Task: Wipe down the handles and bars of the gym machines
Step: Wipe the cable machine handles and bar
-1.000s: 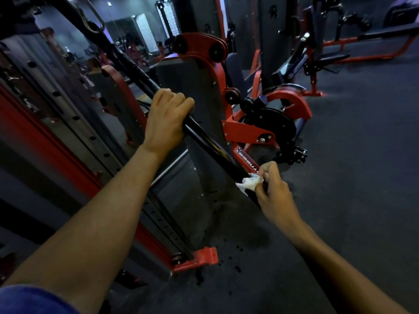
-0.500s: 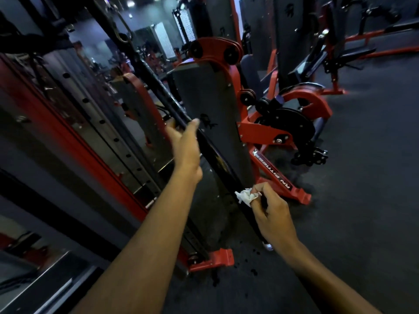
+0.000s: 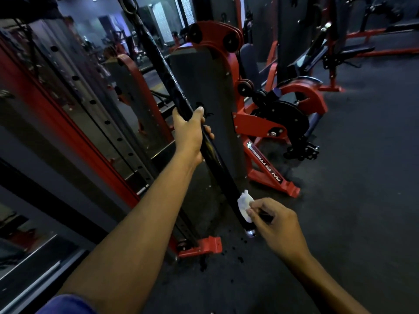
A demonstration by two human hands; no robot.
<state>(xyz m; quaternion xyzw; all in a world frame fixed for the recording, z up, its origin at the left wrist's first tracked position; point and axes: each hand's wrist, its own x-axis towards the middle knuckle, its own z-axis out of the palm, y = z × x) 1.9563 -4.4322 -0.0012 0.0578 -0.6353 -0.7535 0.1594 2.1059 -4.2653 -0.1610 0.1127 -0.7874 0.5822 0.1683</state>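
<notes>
**Both hands on a slanting black bar, white cloth near its lower end**

The dark floor (image 3: 340,200) fills the right side. At the left stands a red and grey rack (image 3: 74,132) with a row of holes along its post. Beyond the fingers of both hands rises a red machine (image 3: 256,123) with a grey panel, black pulleys and a lettered red foot.

The black bar (image 3: 172,87) runs on a slant from the top of the view, where it hangs from a clip (image 3: 130,6), down to a shiny tip just below the right hand's fingertips.

The left hand (image 3: 188,134) grips the bar about halfway along: the thumb lies up its near side and the fingers curl round behind it, one fingertip showing on the far side. A blue sleeve (image 3: 68,305) shows at the bottom edge.

The right hand (image 3: 275,225) is lower, beside the bar's lower end. Its thumb and forefinger are pinched narrow on a small crumpled white cloth (image 3: 244,206), which presses against the bar just above the tip; the other fingers are loosely bent.

Small dark specks (image 3: 240,259) dot the floor under the bar's tip, near the rack's red foot (image 3: 204,247).
</notes>
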